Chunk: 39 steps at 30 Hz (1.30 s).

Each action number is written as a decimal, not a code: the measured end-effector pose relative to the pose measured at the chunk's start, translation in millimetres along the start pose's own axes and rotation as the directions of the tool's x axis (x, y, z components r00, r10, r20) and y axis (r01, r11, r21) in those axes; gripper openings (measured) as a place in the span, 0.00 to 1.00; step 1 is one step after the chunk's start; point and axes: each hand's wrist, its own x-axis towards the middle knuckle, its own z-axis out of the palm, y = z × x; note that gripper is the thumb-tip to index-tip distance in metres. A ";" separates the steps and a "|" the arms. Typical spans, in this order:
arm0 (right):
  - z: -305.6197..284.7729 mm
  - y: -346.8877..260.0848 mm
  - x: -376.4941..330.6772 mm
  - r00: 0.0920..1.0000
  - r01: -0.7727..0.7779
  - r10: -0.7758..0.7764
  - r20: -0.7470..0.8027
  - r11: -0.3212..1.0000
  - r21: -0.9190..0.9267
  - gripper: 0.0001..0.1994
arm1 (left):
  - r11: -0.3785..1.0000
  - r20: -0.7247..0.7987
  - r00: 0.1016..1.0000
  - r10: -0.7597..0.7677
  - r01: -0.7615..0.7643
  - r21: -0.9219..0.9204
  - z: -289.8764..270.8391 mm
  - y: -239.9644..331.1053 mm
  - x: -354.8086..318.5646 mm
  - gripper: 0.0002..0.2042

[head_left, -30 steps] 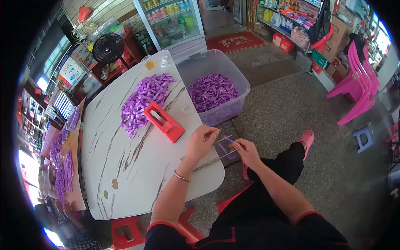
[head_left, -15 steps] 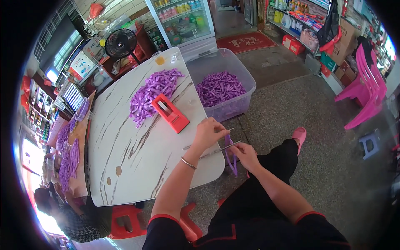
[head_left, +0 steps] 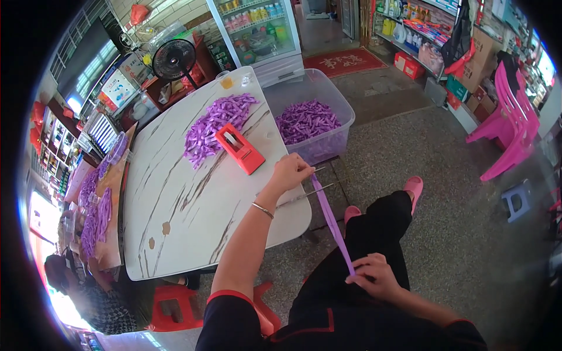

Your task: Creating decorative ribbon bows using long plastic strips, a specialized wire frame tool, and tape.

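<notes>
A long purple ribbon [head_left: 332,225] stretches slantwise past the table's right edge. My left hand [head_left: 293,174], with a bracelet on its wrist, pinches at the ribbon's upper end, beside the tip of a thin metal rod [head_left: 319,169]. A second metal rod [head_left: 322,188] juts out from the table edge and crosses the ribbon. Over my lap, my right hand [head_left: 376,278] grips the ribbon's lower end between thumb and fingers, pulling it straight. On the white marbled table [head_left: 193,222] lies a heap of purple ribbon pieces [head_left: 213,128], with a red tape dispenser-like box [head_left: 240,150] against it.
A clear plastic bin [head_left: 319,149] of purple pieces stands beyond the table's right edge. A black fan [head_left: 174,60] and glass-door fridge [head_left: 257,35] are behind. Pink chairs [head_left: 509,126] and a small blue-grey stool [head_left: 516,200] stand right. Another person [head_left: 96,298] sits left near more ribbons.
My right hand has moved from the second rod down toward my lap, drawing the ribbon out long and straight. My left hand stays near the rod's tip.
</notes>
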 end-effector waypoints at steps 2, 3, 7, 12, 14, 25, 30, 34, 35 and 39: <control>-7.2 -10.2 -10.0 0.999 0.045 -0.043 0.021 0.996 -0.078 0.03 | 1.000 0.011 1.000 -0.024 0.024 0.009 -1.1 0.9 0.8 0.12; -9.9 -12.1 -14.2 0.997 0.040 -0.034 0.075 0.996 -0.077 0.03 | 0.999 0.023 0.998 -0.051 0.051 0.017 -1.7 2.1 0.6 0.12; -8.3 -11.8 -22.1 0.996 0.092 -0.093 -0.003 0.992 -0.081 0.03 | 0.998 0.024 0.999 -0.042 0.041 0.056 -0.7 4.1 0.6 0.13; 3.6 -5.0 -31.9 0.988 -0.152 0.155 0.002 0.968 0.198 0.03 | 0.994 0.032 0.995 -0.094 0.092 0.060 -3.5 7.3 0.8 0.12; 5.5 -4.0 -34.0 0.984 -0.172 0.176 0.005 0.959 0.224 0.03 | 0.995 0.026 0.995 -0.092 0.091 0.039 -3.2 7.7 0.0 0.12; 6.3 -2.6 -37.7 0.958 -0.286 0.281 0.051 0.930 0.230 0.04 | 0.995 -0.003 0.996 -0.090 0.090 0.035 -0.4 8.0 -1.2 0.11; -1.9 -7.1 -34.3 0.954 -0.297 0.284 0.092 0.932 0.206 0.04 | 0.997 0.010 0.998 -0.069 0.069 -0.028 -1.4 3.1 -2.6 0.11; -9.2 -5.6 -29.9 0.969 -0.234 0.225 0.106 0.968 0.090 0.04 | 0.993 0.034 0.994 -0.108 0.109 -0.035 -3.0 9.1 0.8 0.11; -13.7 -8.8 -26.6 0.980 -0.174 0.165 0.115 0.982 0.077 0.05 | 0.991 0.038 0.992 -0.124 0.126 -0.035 -3.3 8.2 1.5 0.10; -49.1 -50.1 11.1 0.982 0.053 -0.070 0.176 0.994 0.096 0.07 | 1.000 -0.045 0.999 -0.022 0.022 -0.013 -0.9 5.4 -2.1 0.10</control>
